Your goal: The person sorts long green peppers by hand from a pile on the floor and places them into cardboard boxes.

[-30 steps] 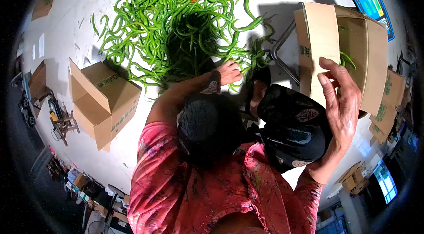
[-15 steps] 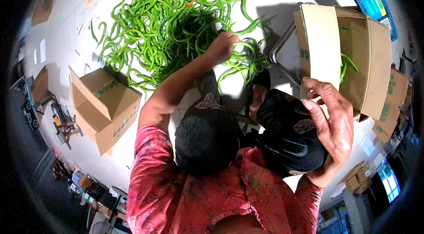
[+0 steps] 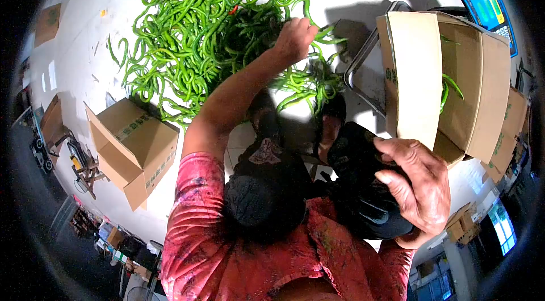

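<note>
A big heap of long green chili peppers (image 3: 176,34) lies on the white floor, with a few red ones among them. My left hand (image 3: 295,41) is at the heap's right edge, its fingers curled closed over the peppers; what is in them, if anything, is hidden. Just below it lies a smaller cluster of chili peppers (image 3: 306,88). My right hand (image 3: 417,184) hovers over my right knee, thumb and fingers bent but apart, nothing visible between them. Nearby stands an open cardboard box (image 3: 417,68) with a few green peppers in it.
The box on the right rests by a metal-framed scale with a blue display (image 3: 487,8). Another open cardboard box (image 3: 136,145) sits on the left. Flattened cardboard (image 3: 502,139) lies at far right. My knees (image 3: 264,193) are between my arms.
My left hand has moved up and to the right along the edge of the pepper heap. My right hand has dropped lower, away from the box flap. The view has shifted slightly.
</note>
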The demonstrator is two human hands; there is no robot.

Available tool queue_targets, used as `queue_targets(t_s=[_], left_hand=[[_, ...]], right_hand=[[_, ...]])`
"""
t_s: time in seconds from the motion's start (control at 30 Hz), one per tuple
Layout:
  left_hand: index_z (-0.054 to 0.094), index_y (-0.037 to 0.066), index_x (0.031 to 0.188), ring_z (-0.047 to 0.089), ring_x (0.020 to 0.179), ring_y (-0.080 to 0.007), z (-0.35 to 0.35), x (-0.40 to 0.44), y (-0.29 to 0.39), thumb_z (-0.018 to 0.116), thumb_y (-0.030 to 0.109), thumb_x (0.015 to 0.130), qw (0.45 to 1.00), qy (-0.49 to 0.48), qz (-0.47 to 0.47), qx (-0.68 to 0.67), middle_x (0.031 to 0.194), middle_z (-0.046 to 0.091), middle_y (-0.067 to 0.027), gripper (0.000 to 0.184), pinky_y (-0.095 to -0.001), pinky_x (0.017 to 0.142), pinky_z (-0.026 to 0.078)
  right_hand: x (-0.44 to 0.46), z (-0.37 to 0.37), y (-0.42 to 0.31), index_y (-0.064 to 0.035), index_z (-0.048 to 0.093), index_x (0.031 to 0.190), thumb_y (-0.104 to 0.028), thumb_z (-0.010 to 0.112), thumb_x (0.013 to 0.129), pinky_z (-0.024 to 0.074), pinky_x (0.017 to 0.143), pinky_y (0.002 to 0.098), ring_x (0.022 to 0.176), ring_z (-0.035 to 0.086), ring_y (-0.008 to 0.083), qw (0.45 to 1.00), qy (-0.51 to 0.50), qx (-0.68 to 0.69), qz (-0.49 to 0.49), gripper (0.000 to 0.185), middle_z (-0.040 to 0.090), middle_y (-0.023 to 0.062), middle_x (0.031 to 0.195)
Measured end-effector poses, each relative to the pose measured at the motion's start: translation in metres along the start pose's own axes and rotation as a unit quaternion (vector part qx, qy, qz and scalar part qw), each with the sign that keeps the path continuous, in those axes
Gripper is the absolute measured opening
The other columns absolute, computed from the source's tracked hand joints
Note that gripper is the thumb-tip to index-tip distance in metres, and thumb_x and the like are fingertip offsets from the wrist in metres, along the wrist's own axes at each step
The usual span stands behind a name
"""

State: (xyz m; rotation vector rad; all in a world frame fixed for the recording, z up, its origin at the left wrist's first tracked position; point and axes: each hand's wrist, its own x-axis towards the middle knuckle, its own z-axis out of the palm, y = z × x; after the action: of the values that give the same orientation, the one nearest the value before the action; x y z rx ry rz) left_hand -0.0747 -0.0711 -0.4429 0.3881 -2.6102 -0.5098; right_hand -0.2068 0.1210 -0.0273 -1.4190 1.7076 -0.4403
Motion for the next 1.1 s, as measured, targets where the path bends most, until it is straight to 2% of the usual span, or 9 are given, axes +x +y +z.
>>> queue_targets(t_s=[0.23, 0.4, 0.53, 0.7, 0.73, 0.8, 0.83, 0.9, 1.1], left_hand=[[0.058, 0.007, 0.086, 0.053, 0.085, -0.0237, 0.005, 0.022, -0.009, 0.061, 0.009, 0.072, 0.992, -0.024, -0.002, 0.126, 0.083, 0.057, -0.0080, 0.015, -0.0422, 0.076, 0.041], [0.057, 0.007, 0.083, 0.055, 0.059, -0.0235, -0.050, 0.040, 0.010, 0.064, 0.004, 0.075, 0.989, -0.024, -0.004, 0.145, 0.066, 0.053, -0.0082, 0.010, -0.0427, 0.065, 0.047], [0.060, 0.005, 0.089, 0.066, 0.056, -0.0294, -0.104, 0.044, 0.062, 0.059, 0.009, 0.088, 0.964, -0.240, -0.112, -0.031, 0.069, 0.064, -0.0125, 0.004, -0.0411, 0.055, 0.057], [0.056, 0.003, 0.116, 0.054, 0.103, -0.0289, -0.049, -0.042, 0.119, 0.064, 0.009, 0.078, 0.924, -0.369, -0.019, -0.095, 0.112, 0.053, -0.0162, 0.039, -0.0409, 0.075, 0.055], [0.055, 0.007, 0.120, 0.052, 0.108, -0.0274, 0.007, -0.079, 0.116, 0.062, 0.013, 0.080, 0.877, -0.234, -0.131, -0.399, 0.111, 0.053, -0.0134, 0.041, -0.0410, 0.082, 0.052], [0.053, 0.013, 0.126, 0.048, 0.114, -0.0243, 0.039, -0.098, 0.121, 0.058, 0.019, 0.082, 0.881, -0.064, -0.165, -0.439, 0.110, 0.054, -0.0088, 0.044, -0.0421, 0.092, 0.044], [0.053, 0.015, 0.127, 0.046, 0.115, -0.0228, 0.044, -0.102, 0.125, 0.057, 0.021, 0.083, 0.976, -0.055, -0.090, -0.193, 0.110, 0.054, -0.0072, 0.045, -0.0431, 0.094, 0.041], [0.053, 0.019, 0.128, 0.046, 0.114, -0.0198, 0.052, -0.105, 0.130, 0.055, 0.026, 0.083, 0.996, -0.059, -0.014, 0.061, 0.110, 0.053, -0.0047, 0.046, -0.0434, 0.097, 0.036], [0.058, 0.020, 0.119, 0.050, 0.101, -0.0165, 0.051, -0.098, 0.122, 0.055, 0.029, 0.081, 0.992, -0.125, -0.022, -0.015, 0.106, 0.055, -0.0051, 0.039, -0.0386, 0.088, 0.038]], right_hand=[[0.003, -0.003, 0.009, 0.0023, 0.063, 0.115, -0.016, 0.074, 0.078, 0.0531, 0.079, 0.0388, 0.089, 0.067, 0.0348, 0.999, 0.001, 0.036, 0.016, 0.042, 0.067, 0.0196, 0.100], [0.000, -0.007, 0.010, 0.0027, 0.064, 0.112, -0.019, 0.073, 0.080, 0.0528, 0.078, 0.0383, 0.089, 0.067, 0.0346, 0.999, 0.020, 0.046, 0.011, 0.040, 0.067, 0.0197, 0.099], [-0.002, -0.009, 0.012, 0.0024, 0.065, 0.112, -0.021, 0.073, 0.080, 0.0529, 0.076, 0.0379, 0.085, 0.067, 0.0337, 0.998, 0.004, 0.060, -0.011, 0.041, 0.067, 0.0190, 0.097], [-0.007, -0.008, 0.018, 0.0032, 0.063, 0.115, -0.020, 0.072, 0.082, 0.0534, 0.073, 0.0352, 0.081, 0.067, 0.0294, 0.997, 0.006, 0.074, -0.037, 0.041, 0.067, 0.0189, 0.097], [-0.007, -0.007, 0.019, 0.0040, 0.062, 0.115, -0.018, 0.071, 0.083, 0.0534, 0.073, 0.0343, 0.079, 0.067, 0.0281, 0.997, 0.010, 0.065, -0.048, 0.040, 0.067, 0.0189, 0.096], [-0.008, -0.008, 0.017, 0.0044, 0.062, 0.115, -0.017, 0.071, 0.083, 0.0533, 0.072, 0.0343, 0.079, 0.067, 0.0280, 0.997, 0.005, 0.070, -0.034, 0.040, 0.066, 0.0189, 0.095], [-0.008, -0.008, 0.016, 0.0045, 0.062, 0.115, -0.016, 0.071, 0.083, 0.0533, 0.072, 0.0343, 0.078, 0.066, 0.0279, 0.997, 0.003, 0.072, -0.028, 0.040, 0.066, 0.0189, 0.095], [-0.007, -0.008, 0.016, 0.0046, 0.062, 0.116, -0.015, 0.071, 0.083, 0.0532, 0.072, 0.0344, 0.078, 0.066, 0.0276, 0.997, -0.002, 0.073, -0.027, 0.040, 0.066, 0.0188, 0.095], [-0.004, -0.010, 0.017, 0.0049, 0.061, 0.117, -0.014, 0.070, 0.083, 0.0532, 0.072, 0.0345, 0.078, 0.066, 0.0272, 0.997, -0.014, 0.072, -0.029, 0.040, 0.066, 0.0184, 0.096]])
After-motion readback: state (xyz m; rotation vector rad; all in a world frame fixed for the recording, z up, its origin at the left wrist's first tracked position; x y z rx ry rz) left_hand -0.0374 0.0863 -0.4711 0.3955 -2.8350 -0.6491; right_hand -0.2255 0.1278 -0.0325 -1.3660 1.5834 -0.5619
